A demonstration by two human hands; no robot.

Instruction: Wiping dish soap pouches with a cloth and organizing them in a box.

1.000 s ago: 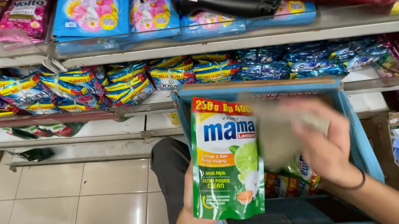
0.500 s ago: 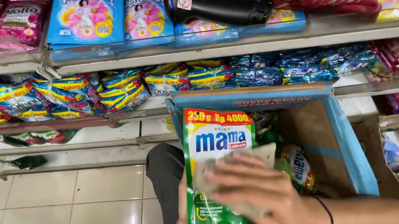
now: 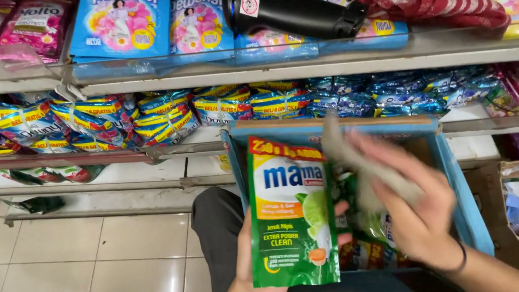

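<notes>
My left hand (image 3: 252, 275) grips the green pouch (image 3: 290, 214) upright over the blue box (image 3: 467, 210) while my right hand (image 3: 415, 208) clutches a grey cloth (image 3: 363, 164), whose rubbing could knock the pouch loose.

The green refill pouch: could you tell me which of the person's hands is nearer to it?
Left. The left hand grips the green refill pouch from behind, at its lower edge. The right hand is apart, to the pouch's right, holding a greyish cloth over the blue box.
</notes>
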